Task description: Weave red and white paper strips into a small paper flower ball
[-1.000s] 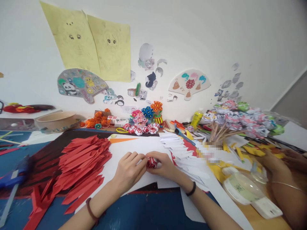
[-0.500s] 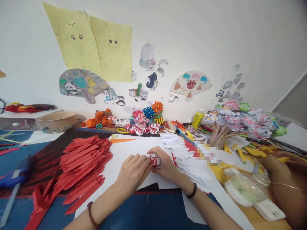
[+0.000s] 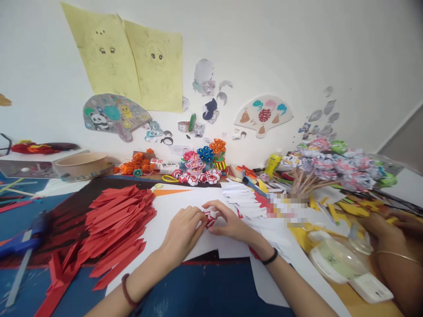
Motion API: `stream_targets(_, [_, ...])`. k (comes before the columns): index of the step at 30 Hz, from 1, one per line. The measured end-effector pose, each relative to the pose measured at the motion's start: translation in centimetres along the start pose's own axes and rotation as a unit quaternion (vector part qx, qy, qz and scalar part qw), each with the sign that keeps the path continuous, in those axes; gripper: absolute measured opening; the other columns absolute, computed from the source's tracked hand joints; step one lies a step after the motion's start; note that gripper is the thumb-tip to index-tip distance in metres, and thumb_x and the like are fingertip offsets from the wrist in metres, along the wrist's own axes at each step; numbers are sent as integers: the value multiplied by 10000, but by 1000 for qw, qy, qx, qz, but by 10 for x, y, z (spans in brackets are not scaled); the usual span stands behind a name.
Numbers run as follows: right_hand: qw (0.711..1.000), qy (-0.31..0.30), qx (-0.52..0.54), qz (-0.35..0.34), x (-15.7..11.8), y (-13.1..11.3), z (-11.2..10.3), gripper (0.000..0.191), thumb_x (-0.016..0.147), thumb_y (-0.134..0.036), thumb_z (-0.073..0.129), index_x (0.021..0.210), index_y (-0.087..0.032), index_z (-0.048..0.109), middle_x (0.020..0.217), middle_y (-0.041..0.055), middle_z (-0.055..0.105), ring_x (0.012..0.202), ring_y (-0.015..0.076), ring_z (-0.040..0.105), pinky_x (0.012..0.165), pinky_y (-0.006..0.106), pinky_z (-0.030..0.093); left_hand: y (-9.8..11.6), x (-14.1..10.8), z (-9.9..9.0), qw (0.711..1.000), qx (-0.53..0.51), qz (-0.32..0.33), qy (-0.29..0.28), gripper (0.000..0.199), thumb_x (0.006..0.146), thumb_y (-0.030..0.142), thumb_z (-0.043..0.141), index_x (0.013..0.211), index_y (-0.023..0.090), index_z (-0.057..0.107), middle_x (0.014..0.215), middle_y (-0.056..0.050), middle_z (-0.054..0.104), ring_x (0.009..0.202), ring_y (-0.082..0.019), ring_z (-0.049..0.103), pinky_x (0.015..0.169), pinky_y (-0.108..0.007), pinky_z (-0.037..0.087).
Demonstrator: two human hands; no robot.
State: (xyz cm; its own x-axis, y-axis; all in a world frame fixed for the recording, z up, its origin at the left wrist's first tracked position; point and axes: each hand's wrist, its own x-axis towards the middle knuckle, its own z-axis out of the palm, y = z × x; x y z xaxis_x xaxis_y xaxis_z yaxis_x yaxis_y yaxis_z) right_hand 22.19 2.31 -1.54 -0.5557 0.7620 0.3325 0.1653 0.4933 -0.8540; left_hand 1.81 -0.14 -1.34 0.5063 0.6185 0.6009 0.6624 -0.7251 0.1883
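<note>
Between my two hands is a small red-and-white folded paper flower [image 3: 210, 217]. My left hand [image 3: 185, 229] closes its fingertips on the flower's left side. My right hand [image 3: 229, 222] curves round its right side, thumb below and fingers above. Both are over white paper sheets [image 3: 172, 204]. To the left lies a pile of folded red paper strips [image 3: 120, 215]; on the right are white paper strips [image 3: 244, 200]. Several finished red-and-white flowers [image 3: 193, 178] sit near the wall.
A blue glue gun [image 3: 31, 240] lies at the left, near a beige bowl [image 3: 82, 165]. On the right are a clear bottle [image 3: 330, 259], a bouquet of paper flowers [image 3: 343, 163] and another person's hands [image 3: 386, 226] among yellow paper pieces.
The flower has turned between my fingers and less of it shows. My right fingers have spread a little. The whole view has shifted slightly.
</note>
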Motion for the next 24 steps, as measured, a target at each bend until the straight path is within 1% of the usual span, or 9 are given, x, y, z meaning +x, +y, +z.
stream_targets(2, [997, 1, 61, 48, 1, 3, -2, 527, 841, -428, 658, 1304, -257, 474, 1275, 85, 514, 1003, 177, 595, 874, 332, 504, -2, 1, 0, 999, 33, 22, -17, 128, 964, 187, 431, 910, 193, 547, 900, -34, 610, 818, -193, 529, 700, -332, 370])
stream_targets(4, [993, 12, 92, 76, 1, 5, -3, 501, 861, -446, 628, 1299, -246, 489, 1245, 89, 553, 972, 174, 624, 868, 334, 514, -3, 2, 0, 996, 67, 47, -32, 161, 971, 166, 403, 909, 186, 549, 905, -40, 614, 809, -195, 524, 693, -339, 359])
stream_targets(7, [992, 24, 92, 88, 1, 6, -4, 415, 845, -458, 646, 1175, -210, 599, 1166, 83, 619, 1000, 201, 637, 912, 358, 504, -3, 2, -1, 992, 93, 68, -53, 182, 975, 150, 380, 930, 180, 553, 926, -47, 617, 810, -196, 524, 694, -345, 352])
stream_targets(10, [991, 44, 77, 96, 2, 5, -4, 395, 808, -473, 684, 1092, -200, 651, 1139, 78, 640, 1038, 224, 623, 912, 369, 513, -2, 3, -3, 994, 87, 47, -55, 165, 978, 182, 397, 925, 184, 553, 920, -44, 615, 821, -196, 528, 699, -344, 350])
stream_targets(14, [991, 56, 69, 100, 2, 4, -2, 406, 789, -482, 699, 1078, -200, 660, 1122, 78, 649, 1080, 241, 602, 897, 376, 528, -1, 2, -4, 997, 61, 17, -37, 126, 973, 226, 442, 921, 194, 552, 914, -34, 616, 837, -193, 534, 707, -335, 352])
stream_targets(17, [991, 59, 69, 102, 2, 3, 0, 391, 783, -475, 706, 1058, -201, 663, 1104, 75, 650, 1067, 230, 603, 889, 366, 533, -2, 2, -2, 997, 62, 21, -37, 139, 974, 210, 433, 906, 192, 553, 894, -34, 612, 820, -190, 536, 701, -331, 355])
stream_targets(21, [987, 70, 90, 114, 3, 5, 3, 420, 731, -464, 754, 1034, -191, 652, 1007, 67, 648, 971, 212, 626, 791, 333, 561, -2, 2, 0, 996, 78, 37, -34, 151, 971, 198, 426, 892, 190, 554, 880, -38, 611, 808, -191, 537, 694, -330, 353])
stream_targets(24, [986, 83, 90, 114, 3, 6, 4, 411, 730, -460, 753, 1016, -183, 650, 968, 64, 642, 941, 204, 624, 769, 329, 563, -1, 3, -1, 994, 90, 42, -34, 146, 964, 194, 434, 883, 191, 555, 873, -37, 611, 802, -195, 532, 690, -333, 349])
